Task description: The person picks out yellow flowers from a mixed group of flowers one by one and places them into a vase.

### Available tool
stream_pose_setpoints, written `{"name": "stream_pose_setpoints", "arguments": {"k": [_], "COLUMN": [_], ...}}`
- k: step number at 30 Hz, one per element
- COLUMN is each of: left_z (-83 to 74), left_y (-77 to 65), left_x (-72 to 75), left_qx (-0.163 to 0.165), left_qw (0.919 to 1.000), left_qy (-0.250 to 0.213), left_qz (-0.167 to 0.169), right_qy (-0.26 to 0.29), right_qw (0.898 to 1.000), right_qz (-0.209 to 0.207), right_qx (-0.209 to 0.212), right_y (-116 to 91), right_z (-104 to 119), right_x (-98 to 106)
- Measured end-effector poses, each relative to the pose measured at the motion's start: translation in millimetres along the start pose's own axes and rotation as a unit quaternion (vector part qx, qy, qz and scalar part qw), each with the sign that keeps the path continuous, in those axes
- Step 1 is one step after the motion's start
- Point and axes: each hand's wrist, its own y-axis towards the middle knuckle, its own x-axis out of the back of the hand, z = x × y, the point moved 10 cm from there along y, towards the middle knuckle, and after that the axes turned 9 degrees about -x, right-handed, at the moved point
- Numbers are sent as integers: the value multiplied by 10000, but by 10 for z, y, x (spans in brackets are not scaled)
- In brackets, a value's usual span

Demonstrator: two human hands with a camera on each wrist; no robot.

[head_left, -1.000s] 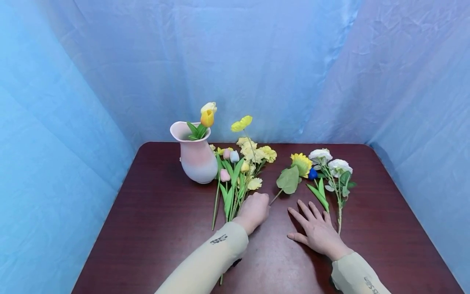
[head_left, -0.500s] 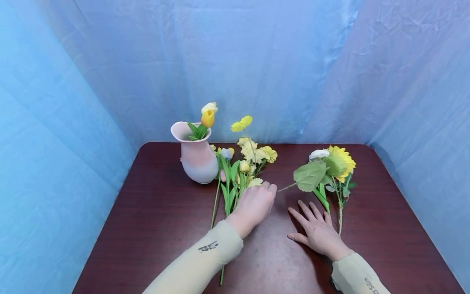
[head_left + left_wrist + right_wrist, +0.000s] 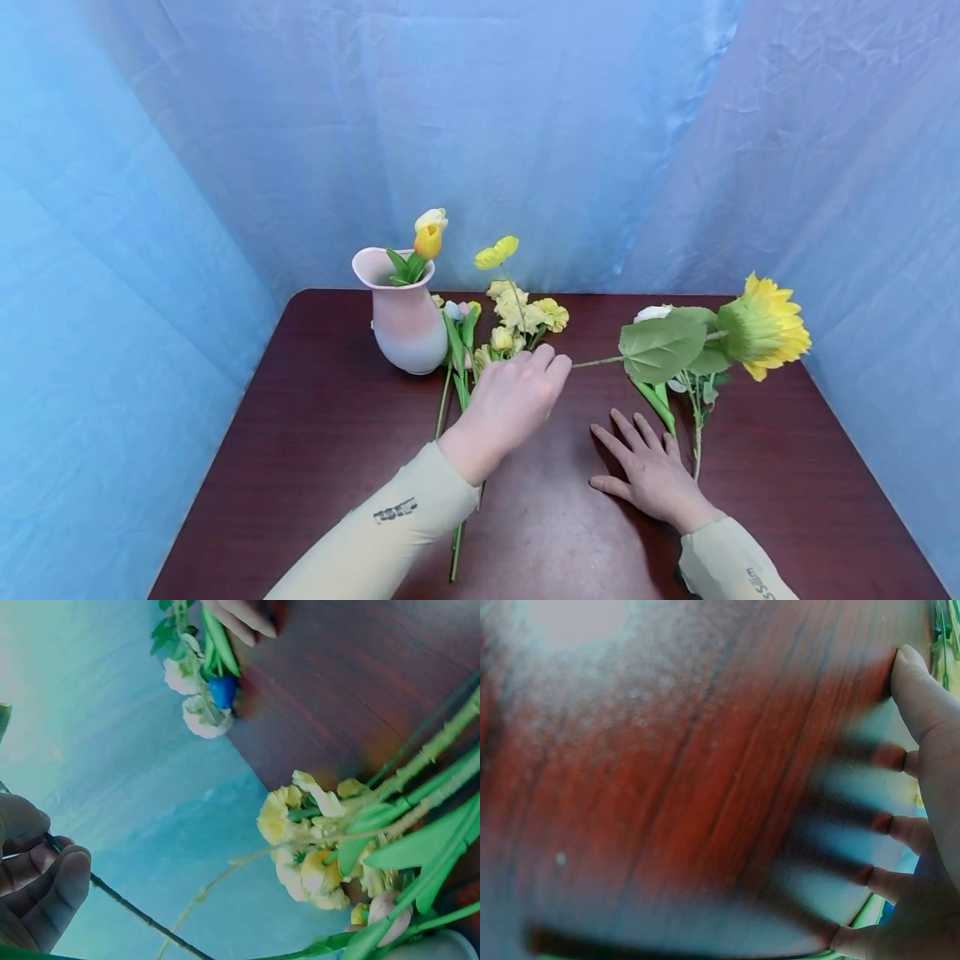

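Observation:
My left hand (image 3: pixel 517 396) pinches the stem of a sunflower (image 3: pixel 765 327) and holds it above the table. The bloom points right, over the white flowers, and its broad green leaf (image 3: pixel 660 346) hangs midway along the stem. In the left wrist view, thumb and fingers close on the thin dark stem (image 3: pixel 150 921). My right hand (image 3: pixel 656 475) rests palm down on the table, fingers spread. Beside it lie a green-leaved stem (image 3: pixel 654 404) and white flowers (image 3: pixel 652 313), partly hidden behind the sunflower. A blue tulip (image 3: pixel 223 691) shows in the left wrist view.
A pink and white vase (image 3: pixel 408 329) stands at the back left with a yellow-orange tulip (image 3: pixel 428 240) and a paler one in it. Pale yellow flowers (image 3: pixel 517 308) and several tulip stems lie right of it on the dark wooden table (image 3: pixel 315 467). Blue curtains (image 3: pixel 525 125) surround the table.
My left hand has lifted the sunflower off the table and moved slightly up and away; the bloom has swung right over the white flowers. My right hand has stayed in place.

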Motion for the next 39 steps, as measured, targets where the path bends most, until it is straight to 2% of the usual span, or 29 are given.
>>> {"name": "stream_pose_setpoints", "arguments": {"k": [7, 10, 15, 18, 21, 26, 33, 36, 39], "left_z": [-125, -200, -318, -309, -195, 88, 487, 630, 739], "left_y": [60, 116, 217, 256, 263, 229, 129, 74, 25], "left_x": [92, 167, 331, 392, 432, 570, 885, 990, 1041], "left_qx": [-78, -156, -394, -513, -488, -266, 57, 105, 98], "left_qw": [9986, 9978, 9969, 9968, 9969, 9956, 9884, 9858, 9855], "left_qy": [-444, -487, -392, -206, 73, 393, 416, 478, 541], "left_qz": [-273, -414, -554, -583, -621, -810, -1462, -1606, -1605], "right_qy": [28, 44, 67, 102, 88, 34, 124, 125, 115], "right_qw": [10000, 9999, 9998, 9999, 9999, 10000, 9998, 9999, 9999], "right_qz": [-34, -101, -183, -122, -121, 8, 141, 62, -45], "right_qx": [43, 64, 80, 46, 48, -4, -1, 38, 81], "right_y": [-6, -7, 1, 8, 16, 19, 15, 19, 16], "right_z": [-1, 9, -6, -21, -16, -15, 7, 24, 27], "right_x": [13, 41, 39, 23, 24, 10, -1, 20, 54]}}
